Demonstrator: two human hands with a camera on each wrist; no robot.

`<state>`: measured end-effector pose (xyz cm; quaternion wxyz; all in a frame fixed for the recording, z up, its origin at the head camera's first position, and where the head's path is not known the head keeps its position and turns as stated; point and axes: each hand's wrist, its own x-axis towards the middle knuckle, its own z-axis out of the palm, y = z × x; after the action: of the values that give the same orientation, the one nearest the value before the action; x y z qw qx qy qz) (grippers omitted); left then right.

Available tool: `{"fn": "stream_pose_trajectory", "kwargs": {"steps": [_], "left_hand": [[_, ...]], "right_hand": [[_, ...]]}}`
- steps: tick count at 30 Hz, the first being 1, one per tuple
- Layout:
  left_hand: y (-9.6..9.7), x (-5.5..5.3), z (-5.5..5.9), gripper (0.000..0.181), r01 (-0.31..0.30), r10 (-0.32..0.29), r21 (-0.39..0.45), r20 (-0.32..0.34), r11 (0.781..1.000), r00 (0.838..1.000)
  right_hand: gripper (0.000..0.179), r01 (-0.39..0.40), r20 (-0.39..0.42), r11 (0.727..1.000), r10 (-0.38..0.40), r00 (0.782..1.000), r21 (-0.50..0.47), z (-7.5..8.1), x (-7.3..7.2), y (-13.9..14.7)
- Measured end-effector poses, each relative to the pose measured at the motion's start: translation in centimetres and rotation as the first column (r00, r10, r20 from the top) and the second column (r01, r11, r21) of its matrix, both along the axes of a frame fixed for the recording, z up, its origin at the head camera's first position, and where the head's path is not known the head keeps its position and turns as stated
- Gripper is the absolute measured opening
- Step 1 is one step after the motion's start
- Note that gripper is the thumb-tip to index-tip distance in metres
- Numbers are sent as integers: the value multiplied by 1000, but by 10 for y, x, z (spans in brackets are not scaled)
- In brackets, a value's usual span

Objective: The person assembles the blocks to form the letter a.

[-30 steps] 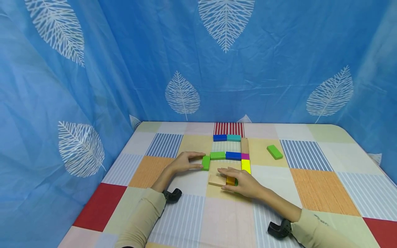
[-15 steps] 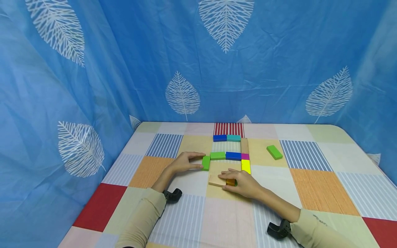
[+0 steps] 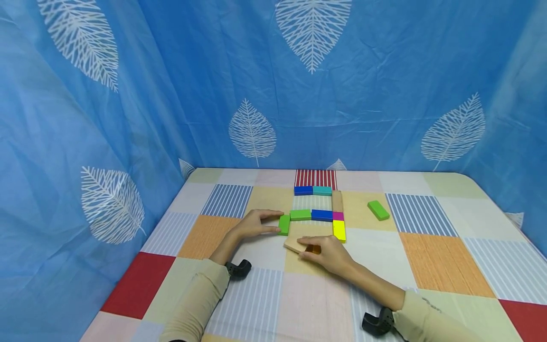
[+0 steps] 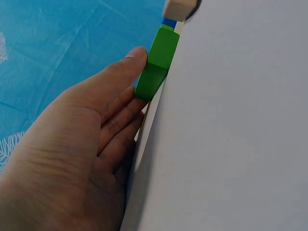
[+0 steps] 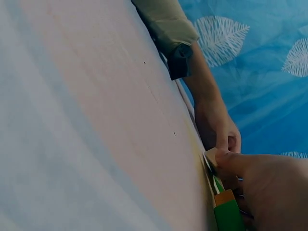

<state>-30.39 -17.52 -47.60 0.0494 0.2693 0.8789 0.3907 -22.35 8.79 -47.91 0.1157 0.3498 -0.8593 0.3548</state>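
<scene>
At the left end of a row of blocks, my left hand [image 3: 252,224] holds a green block [image 3: 284,225] between thumb and fingers; the left wrist view has the thumb against its side. My right hand [image 3: 329,254] pinches a plain wooden block [image 3: 292,245], thumb on the near side and fingers on the far side. Partly hidden under that hand is an orange block [image 3: 316,249]. The right wrist view shows a green piece [image 5: 228,216] against the orange one.
Green [image 3: 300,215] and blue [image 3: 322,215] blocks join magenta [image 3: 338,216] and yellow [image 3: 339,231] ones. A wooden block [image 3: 337,201] leads back towards another blue [image 3: 303,190] and a teal block [image 3: 322,190]. One loose green block [image 3: 378,210] lies to the right.
My right hand has moved slightly left and its fingers have come onto the wooden block, which has shifted left and turned a little. The left hand stays in place.
</scene>
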Motion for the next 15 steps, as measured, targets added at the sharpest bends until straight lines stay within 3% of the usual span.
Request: {"fn": "stream_pose_trajectory", "kwargs": {"steps": [15], "left_hand": [[0,1,2,55,5,-5,10,5,1000,1000]], "right_hand": [[38,-9,-44,1000,10,999,13,-7,-6,-2]]}}
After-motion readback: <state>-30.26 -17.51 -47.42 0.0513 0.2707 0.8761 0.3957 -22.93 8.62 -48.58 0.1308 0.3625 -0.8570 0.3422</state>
